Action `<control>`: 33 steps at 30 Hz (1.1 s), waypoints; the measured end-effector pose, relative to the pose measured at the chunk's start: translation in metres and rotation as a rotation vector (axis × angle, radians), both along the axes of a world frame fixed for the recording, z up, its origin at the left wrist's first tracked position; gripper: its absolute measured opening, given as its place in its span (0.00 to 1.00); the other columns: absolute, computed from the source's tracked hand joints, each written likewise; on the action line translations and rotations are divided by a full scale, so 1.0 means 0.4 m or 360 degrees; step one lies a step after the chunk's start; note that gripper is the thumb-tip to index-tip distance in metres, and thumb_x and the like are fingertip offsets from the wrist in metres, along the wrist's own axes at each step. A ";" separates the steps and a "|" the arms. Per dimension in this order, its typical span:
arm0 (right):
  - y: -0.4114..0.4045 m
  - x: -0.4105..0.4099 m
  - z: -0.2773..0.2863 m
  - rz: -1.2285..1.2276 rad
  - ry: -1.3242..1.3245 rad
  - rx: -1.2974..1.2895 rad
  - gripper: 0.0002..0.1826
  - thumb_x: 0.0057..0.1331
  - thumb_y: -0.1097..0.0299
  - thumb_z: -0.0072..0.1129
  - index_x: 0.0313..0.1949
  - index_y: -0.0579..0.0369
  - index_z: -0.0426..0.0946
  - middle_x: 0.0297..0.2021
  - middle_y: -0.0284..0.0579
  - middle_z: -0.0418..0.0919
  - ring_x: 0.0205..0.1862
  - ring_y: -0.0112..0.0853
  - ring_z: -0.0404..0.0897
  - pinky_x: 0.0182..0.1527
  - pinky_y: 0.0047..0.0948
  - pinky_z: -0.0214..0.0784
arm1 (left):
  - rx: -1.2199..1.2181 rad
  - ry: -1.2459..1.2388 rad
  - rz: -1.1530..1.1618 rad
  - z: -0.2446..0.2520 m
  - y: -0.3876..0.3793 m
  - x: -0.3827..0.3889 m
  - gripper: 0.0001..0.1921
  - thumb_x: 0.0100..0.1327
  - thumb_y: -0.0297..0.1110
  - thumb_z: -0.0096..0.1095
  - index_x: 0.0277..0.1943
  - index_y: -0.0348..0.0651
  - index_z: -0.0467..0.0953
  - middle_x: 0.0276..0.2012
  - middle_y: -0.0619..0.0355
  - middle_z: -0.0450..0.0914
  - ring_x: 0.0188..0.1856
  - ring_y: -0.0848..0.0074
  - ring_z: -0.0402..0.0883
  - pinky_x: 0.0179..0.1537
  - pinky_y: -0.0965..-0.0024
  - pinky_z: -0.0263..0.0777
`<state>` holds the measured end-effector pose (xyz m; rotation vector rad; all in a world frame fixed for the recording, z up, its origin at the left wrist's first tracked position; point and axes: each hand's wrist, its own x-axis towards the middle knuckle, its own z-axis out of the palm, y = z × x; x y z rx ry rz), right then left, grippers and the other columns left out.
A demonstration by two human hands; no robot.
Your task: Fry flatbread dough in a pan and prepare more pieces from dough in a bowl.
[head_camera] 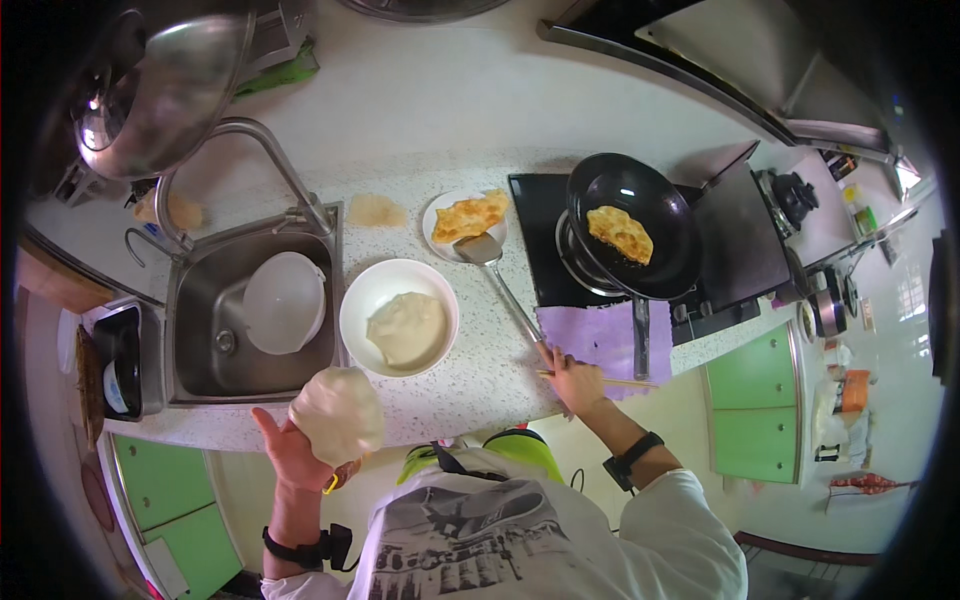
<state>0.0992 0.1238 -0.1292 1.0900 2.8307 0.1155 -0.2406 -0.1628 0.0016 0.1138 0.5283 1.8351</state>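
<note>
My left hand (296, 454) supports a flattened piece of dough (337, 414) near the counter's front edge. A white bowl (352, 292) beyond it holds more dough (409, 326). My right hand (576, 381) is at the handle of a metal spatula (514, 304) and the wooden chopsticks (634, 383); the exact grip is hard to tell. The spatula's blade rests on a white plate (435, 240) beside a browned flatbread (471, 215). Another browned flatbread (621, 234) lies in a black wok (660, 195) on the stove.
A steel sink (210, 300) at left holds a white basin (285, 300); its faucet (281, 157) arches behind. The wok handle (640, 337) points towards me over a purple cloth (585, 330). A range hood (675, 82) hangs at upper right, a large glass lid (180, 82) at upper left.
</note>
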 end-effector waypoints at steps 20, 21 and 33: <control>0.440 0.390 0.698 -0.0316 0.1608 0.0273 0.09 0.68 0.71 0.55 0.31 0.64 0.78 0.24 0.45 0.77 0.22 0.29 0.76 0.26 0.28 0.67 | 0.0080 -0.0008 0.0003 0.006 0.191 0.198 0.46 0.62 0.73 0.41 0.62 0.32 0.66 0.61 0.48 0.71 0.61 0.57 0.71 0.63 0.51 0.63; 0.514 0.402 0.664 -0.0321 0.1652 0.0178 0.11 0.67 0.69 0.58 0.30 0.64 0.78 0.21 0.44 0.78 0.22 0.25 0.77 0.24 0.25 0.67 | 0.0086 0.0020 0.0022 0.014 0.189 0.213 0.47 0.62 0.73 0.41 0.63 0.32 0.65 0.62 0.47 0.70 0.62 0.56 0.70 0.64 0.50 0.62; 0.957 0.272 0.412 -0.0801 0.1965 -0.0931 0.15 0.58 0.62 0.69 0.34 0.64 0.79 0.28 0.45 0.82 0.27 0.30 0.83 0.30 0.24 0.78 | 0.0014 0.0213 0.0375 0.009 0.123 0.402 0.50 0.60 0.76 0.39 0.68 0.34 0.59 0.68 0.49 0.62 0.68 0.56 0.63 0.67 0.48 0.57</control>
